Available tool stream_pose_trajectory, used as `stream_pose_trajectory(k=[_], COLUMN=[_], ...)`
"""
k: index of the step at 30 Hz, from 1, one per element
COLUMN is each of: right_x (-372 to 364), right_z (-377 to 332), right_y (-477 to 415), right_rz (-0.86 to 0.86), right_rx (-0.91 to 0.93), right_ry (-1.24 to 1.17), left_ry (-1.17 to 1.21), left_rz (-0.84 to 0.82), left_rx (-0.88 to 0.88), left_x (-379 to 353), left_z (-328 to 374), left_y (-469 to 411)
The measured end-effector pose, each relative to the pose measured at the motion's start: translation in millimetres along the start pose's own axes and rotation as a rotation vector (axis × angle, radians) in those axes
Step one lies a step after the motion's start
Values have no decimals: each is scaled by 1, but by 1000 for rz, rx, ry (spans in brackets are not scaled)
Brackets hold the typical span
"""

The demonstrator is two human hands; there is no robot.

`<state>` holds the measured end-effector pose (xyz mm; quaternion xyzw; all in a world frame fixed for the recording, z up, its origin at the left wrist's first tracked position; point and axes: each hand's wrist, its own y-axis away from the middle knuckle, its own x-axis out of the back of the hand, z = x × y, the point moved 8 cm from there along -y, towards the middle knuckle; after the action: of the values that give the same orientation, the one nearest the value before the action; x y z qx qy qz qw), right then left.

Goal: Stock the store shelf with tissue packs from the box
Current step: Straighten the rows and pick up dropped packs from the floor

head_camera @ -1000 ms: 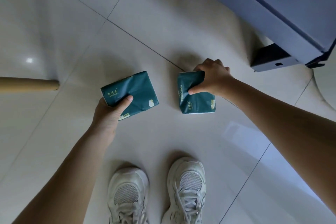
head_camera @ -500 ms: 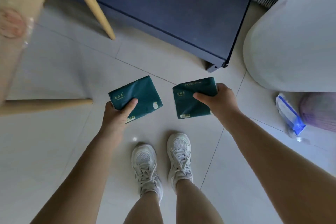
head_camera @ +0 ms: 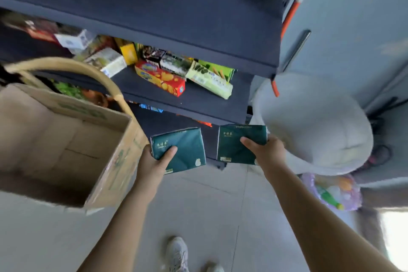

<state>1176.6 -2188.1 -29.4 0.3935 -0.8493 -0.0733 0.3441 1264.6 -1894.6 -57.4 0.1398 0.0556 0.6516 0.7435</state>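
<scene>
My left hand (head_camera: 154, 164) grips a dark green tissue pack (head_camera: 187, 148) by its lower left corner, thumb on top. In my right hand (head_camera: 266, 152) is a second dark green tissue pack (head_camera: 234, 141), held by its right edge. Both packs hover flat, side by side, in front of the lower tiers of a dark blue store shelf (head_camera: 176, 35). At the left stands an open cardboard box (head_camera: 72, 139); its visible inside looks bare.
Snack boxes, among them a red biscuit box (head_camera: 160, 78) and a pale green one (head_camera: 209, 80), fill the middle shelf. A curved wooden chair back (head_camera: 66, 66) rises behind the box. A big white rounded object (head_camera: 315, 126) sits right of the shelf, a plastic bag (head_camera: 333, 192) below it.
My view has swung up from the floor to the shelf. Both hands have lifted the packs from near the tiles up to shelf level, and the cardboard box has come into view.
</scene>
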Motion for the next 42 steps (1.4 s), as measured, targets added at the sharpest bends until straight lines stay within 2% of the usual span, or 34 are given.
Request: stream_pose_trajectory(k=[6,14,20,25,30,34,38,42], right_x=[83,172,210,199,152,123,111,96], right_z=[-124,-283,-383,-459,-504,-530,-554,-573], right_y=[43,107,124,101,50,4,-25,-42], right_rz=[13,56,161,233,257,330,446,462], right_rx=[211,574,719,773,688,614,620,691], right_ry=[-176,-247,-259,-276,-331,-383,-425,-438], left_ry=[69,85,175,264,235,145,151,127], left_rz=[51,81,51,-33,-60,-72,-77,-113], left_rx=[-197,-416,-503,-559,-567,-651,-693,-722], left_x=[6,16,41,56,74,80,86,84], left_z=[156,338,438,497,545,580,595,600], left_y=[29,50,35,-14,-81,-122,-150,-168])
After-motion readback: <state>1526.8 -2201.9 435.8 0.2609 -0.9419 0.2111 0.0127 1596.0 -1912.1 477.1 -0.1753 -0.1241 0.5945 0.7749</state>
